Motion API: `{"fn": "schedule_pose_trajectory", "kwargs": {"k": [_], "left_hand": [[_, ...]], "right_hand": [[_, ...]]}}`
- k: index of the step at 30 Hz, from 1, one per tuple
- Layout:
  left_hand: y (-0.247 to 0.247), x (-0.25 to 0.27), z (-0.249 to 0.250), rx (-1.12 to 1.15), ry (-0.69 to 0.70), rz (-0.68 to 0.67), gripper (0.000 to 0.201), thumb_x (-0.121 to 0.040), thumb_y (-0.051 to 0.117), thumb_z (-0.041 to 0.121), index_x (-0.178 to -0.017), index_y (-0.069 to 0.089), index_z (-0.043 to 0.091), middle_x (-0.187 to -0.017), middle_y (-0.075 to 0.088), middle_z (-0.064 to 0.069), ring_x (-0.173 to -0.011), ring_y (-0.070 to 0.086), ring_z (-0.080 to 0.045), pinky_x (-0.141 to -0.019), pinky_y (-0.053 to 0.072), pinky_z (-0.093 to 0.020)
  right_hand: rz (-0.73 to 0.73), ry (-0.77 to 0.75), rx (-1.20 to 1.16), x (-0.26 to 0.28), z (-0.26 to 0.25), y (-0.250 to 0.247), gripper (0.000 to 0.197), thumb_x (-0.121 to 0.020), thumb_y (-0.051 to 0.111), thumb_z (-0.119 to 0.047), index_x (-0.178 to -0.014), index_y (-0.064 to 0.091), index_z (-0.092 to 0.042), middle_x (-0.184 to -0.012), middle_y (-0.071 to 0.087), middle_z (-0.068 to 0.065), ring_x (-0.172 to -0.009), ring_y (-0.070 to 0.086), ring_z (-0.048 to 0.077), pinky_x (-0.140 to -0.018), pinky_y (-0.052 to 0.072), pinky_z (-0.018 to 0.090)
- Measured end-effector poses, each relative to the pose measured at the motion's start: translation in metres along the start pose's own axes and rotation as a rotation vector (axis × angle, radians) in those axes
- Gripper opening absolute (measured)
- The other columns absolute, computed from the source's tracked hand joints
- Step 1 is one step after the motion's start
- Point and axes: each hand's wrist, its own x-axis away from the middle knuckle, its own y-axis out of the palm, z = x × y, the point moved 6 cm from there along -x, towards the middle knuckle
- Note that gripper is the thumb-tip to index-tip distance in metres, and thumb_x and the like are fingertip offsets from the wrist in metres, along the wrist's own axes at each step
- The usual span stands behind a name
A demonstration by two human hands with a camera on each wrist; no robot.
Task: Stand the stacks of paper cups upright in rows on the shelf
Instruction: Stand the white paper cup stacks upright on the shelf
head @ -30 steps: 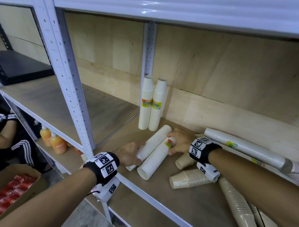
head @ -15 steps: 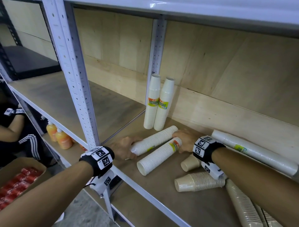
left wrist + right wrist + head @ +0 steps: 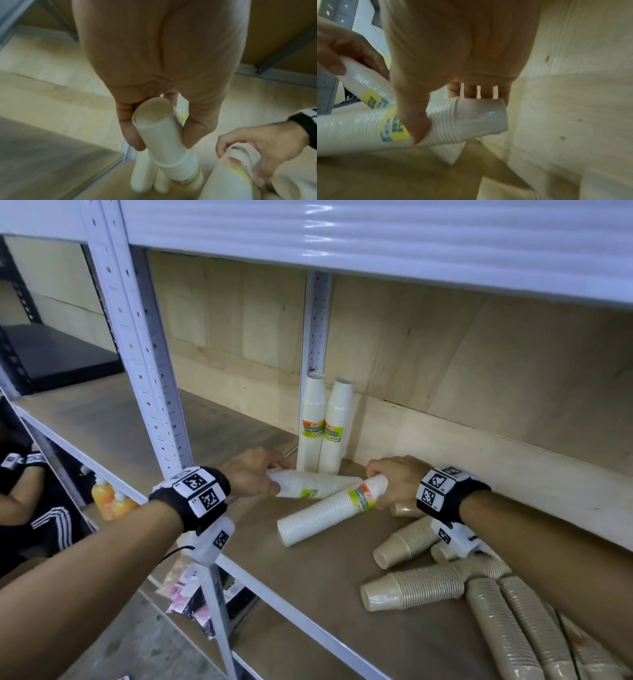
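The left hand (image 3: 255, 470) curls its fingers and thumb round the narrow end of a white stack of paper cups (image 3: 317, 483) that lies on its side on the wooden shelf (image 3: 308, 594), its far end reaching toward the right hand (image 3: 394, 477). The right hand grips the closed end of a second white stack (image 3: 325, 513), thumb on one side near the yellow label and fingers on the other; this stack slants down toward the front of the shelf, its open mouth facing the edge, and its upper end crosses over the tip of the first stack. Just behind both, two upright stacks (image 3: 323, 426) of white cups stand side by side against the wooden back panel (image 3: 445, 378), beside the rear white post (image 3: 317, 323); they are very near the lying stacks and crowd the space behind them. To the right, several brown cup stacks (image 3: 418, 590) lie scattered on their sides under and beside the right forearm, some overlapping. A front white post (image 3: 147, 371) stands just beside the left wrist. On the lower shelf at the left sit orange bottles (image 3: 109, 501), and another person's arm (image 3: 20, 501) shows at the far left.
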Motion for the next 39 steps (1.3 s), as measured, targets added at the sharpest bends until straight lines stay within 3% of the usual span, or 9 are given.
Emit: {"fn": "schedule_pose_trajectory", "kwargs": {"k": [9, 12, 19, 23, 25, 28, 31, 35, 39], "left_hand": [[-0.084, -0.015, 0.059, -0.009, 0.098, 0.154, 0.031, -0.083, 0.073, 0.017, -0.112, 0.064, 0.021, -0.099, 0.059, 0.0, -0.086, 0.054, -0.012, -0.066, 0.042, -0.025], [-0.1, -0.022, 0.075, 0.04, 0.125, 0.207, 0.036, -0.081, 0.075, 0.014, -0.114, 0.062, 0.019, -0.11, 0.051, 0.004, -0.101, 0.051, -0.015, -0.071, 0.041, -0.027], [-0.111, -0.044, 0.094, -0.022, 0.108, 0.232, 0.044, -0.074, 0.079, 0.025, -0.114, 0.061, 0.024, -0.113, 0.057, 0.0, -0.097, 0.055, -0.021, -0.073, 0.045, -0.029], [-0.109, -0.052, 0.1, -0.017, 0.095, 0.232, 0.047, -0.075, 0.079, 0.027, -0.118, 0.061, 0.021, -0.118, 0.056, -0.001, -0.102, 0.054, -0.021, -0.078, 0.047, -0.03], [-0.108, -0.055, 0.103, -0.004, 0.088, 0.233, 0.047, -0.076, 0.079, 0.025, -0.119, 0.061, 0.018, -0.114, 0.056, 0.0, -0.097, 0.054, -0.019, -0.074, 0.045, -0.028], [-0.104, -0.059, 0.103, -0.009, 0.07, 0.223, 0.047, -0.077, 0.08, 0.025, -0.119, 0.062, 0.015, -0.115, 0.057, -0.001, -0.094, 0.056, -0.019, -0.07, 0.046, -0.029], [-0.101, -0.061, 0.103, -0.049, 0.064, 0.215, 0.05, -0.078, 0.079, 0.026, -0.122, 0.062, 0.013, -0.123, 0.059, -0.003, -0.105, 0.057, -0.023, -0.078, 0.051, -0.032], [-0.103, -0.062, 0.105, -0.04, 0.047, 0.207, 0.054, -0.079, 0.079, 0.026, -0.127, 0.06, 0.012, -0.127, 0.056, -0.005, -0.107, 0.059, -0.025, -0.081, 0.056, -0.035], [-0.098, -0.063, 0.108, -0.046, 0.029, 0.137, 0.056, -0.079, 0.079, 0.025, -0.129, 0.057, 0.012, -0.127, 0.05, -0.006, -0.1, 0.063, -0.029, -0.074, 0.061, -0.041]], "right_hand": [[-0.015, 0.049, -0.005, 0.009, -0.015, -0.072, 0.052, -0.068, 0.083, -0.034, -0.113, 0.059, -0.024, -0.1, 0.054, -0.005, -0.09, 0.054, 0.016, -0.066, 0.042, 0.025], [0.035, 0.043, -0.023, 0.011, -0.027, -0.095, 0.047, -0.071, 0.083, -0.033, -0.112, 0.062, -0.022, -0.101, 0.056, -0.004, -0.091, 0.055, 0.017, -0.07, 0.044, 0.027], [0.183, -0.016, -0.079, 0.006, -0.06, -0.136, 0.042, -0.075, 0.082, -0.026, -0.112, 0.065, -0.015, -0.106, 0.054, -0.002, -0.092, 0.053, 0.02, -0.07, 0.041, 0.026], [0.188, -0.049, -0.039, 0.004, -0.072, -0.14, 0.041, -0.079, 0.078, -0.019, -0.117, 0.064, -0.011, -0.115, 0.046, -0.005, -0.091, 0.046, 0.016, -0.056, 0.034, 0.023], [0.186, -0.043, -0.038, 0.002, -0.074, -0.139, 0.041, -0.08, 0.078, -0.018, -0.118, 0.063, -0.011, -0.127, 0.054, 0.005, -0.093, 0.047, 0.016, -0.064, 0.037, 0.023], [0.183, -0.027, -0.061, 0.003, -0.073, -0.137, 0.042, -0.082, 0.075, -0.015, -0.121, 0.062, -0.012, -0.148, 0.042, 0.007, -0.107, 0.053, 0.02, -0.075, 0.036, 0.024], [0.201, -0.012, -0.092, 0.004, -0.069, -0.136, 0.044, -0.082, 0.075, -0.018, -0.123, 0.061, -0.014, -0.144, 0.047, 0.006, -0.118, 0.053, 0.023, -0.078, 0.038, 0.025], [0.271, 0.053, -0.159, 0.007, -0.059, -0.143, 0.045, -0.086, 0.071, -0.03, -0.124, 0.058, -0.011, -0.13, 0.056, 0.002, -0.094, 0.053, 0.018, -0.073, 0.043, 0.027], [0.229, 0.094, -0.204, 0.008, -0.057, -0.143, 0.046, -0.087, 0.07, -0.033, -0.124, 0.06, -0.009, -0.106, 0.063, 0.004, -0.064, 0.055, 0.01, -0.053, 0.043, 0.024]]}}
